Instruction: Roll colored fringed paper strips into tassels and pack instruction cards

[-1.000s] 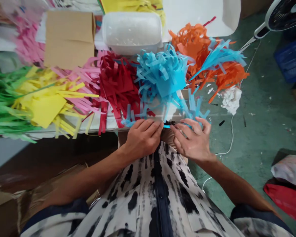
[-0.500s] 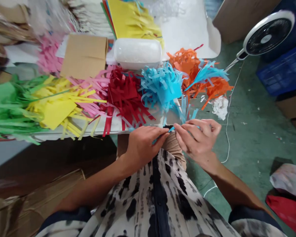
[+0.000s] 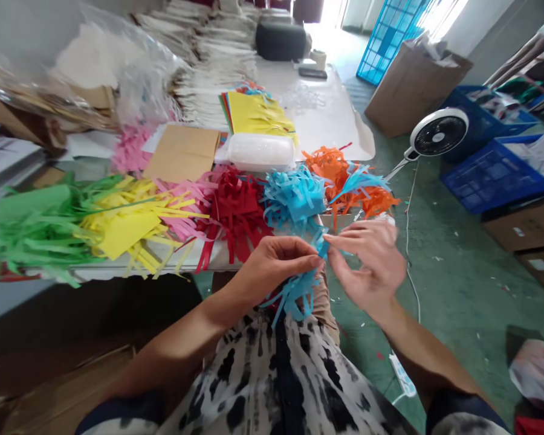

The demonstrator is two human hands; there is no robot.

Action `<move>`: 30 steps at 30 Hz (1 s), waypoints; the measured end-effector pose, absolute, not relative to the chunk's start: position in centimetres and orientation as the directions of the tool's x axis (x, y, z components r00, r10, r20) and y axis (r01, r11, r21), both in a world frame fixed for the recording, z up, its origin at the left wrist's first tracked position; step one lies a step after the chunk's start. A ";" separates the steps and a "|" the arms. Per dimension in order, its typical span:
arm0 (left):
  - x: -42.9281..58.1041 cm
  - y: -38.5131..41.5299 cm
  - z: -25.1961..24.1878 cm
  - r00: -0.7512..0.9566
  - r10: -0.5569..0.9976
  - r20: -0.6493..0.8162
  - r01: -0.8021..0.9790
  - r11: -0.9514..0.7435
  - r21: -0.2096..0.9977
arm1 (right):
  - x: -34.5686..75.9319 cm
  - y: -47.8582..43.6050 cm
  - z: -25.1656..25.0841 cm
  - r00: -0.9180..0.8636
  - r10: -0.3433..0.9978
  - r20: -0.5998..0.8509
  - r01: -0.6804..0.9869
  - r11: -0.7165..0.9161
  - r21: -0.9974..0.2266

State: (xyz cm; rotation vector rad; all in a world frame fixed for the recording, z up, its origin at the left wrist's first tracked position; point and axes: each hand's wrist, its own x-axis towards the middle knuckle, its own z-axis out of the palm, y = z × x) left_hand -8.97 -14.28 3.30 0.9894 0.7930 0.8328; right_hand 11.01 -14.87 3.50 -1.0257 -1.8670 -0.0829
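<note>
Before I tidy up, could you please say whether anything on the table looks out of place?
A blue tuft lies across the orange strips, not on the blue pile, though colours are mostly grouped.

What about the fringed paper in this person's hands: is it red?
No: the fringed paper between the left hand and right hand is light blue, unlike the nearby red pile.

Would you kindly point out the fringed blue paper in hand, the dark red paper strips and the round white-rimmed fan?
Held fringed blue paper [image 3: 301, 296]: head view, hanging strips.
Dark red paper strips [image 3: 237, 203]: head view, pile's middle.
Round white-rimmed fan [image 3: 439, 136]: head view, central hub.
</note>
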 end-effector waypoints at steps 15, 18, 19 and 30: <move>-9.1 -14.1 2.5 0.202 0.976 0.080 -0.150 -0.050 0.987 | 8.9 -13.2 4.0 -0.118 0.867 0.484 0.299 0.496 -0.815; -9.9 -13.8 2.2 0.139 0.988 0.068 -0.160 -0.045 0.986 | 8.4 -11.3 4.1 -0.179 0.837 0.518 0.342 0.546 -0.765; -10.3 -13.6 2.1 0.119 0.991 0.057 -0.153 -0.038 0.988 | 8.2 -9.9 4.2 -0.209 0.827 0.522 0.355 0.562 -0.747; -14.9 -13.6 -1.1 0.140 0.981 -0.137 -0.187 0.162 0.969 | 1.1 11.7 3.0 -0.260 0.958 0.123 0.950 0.277 -0.143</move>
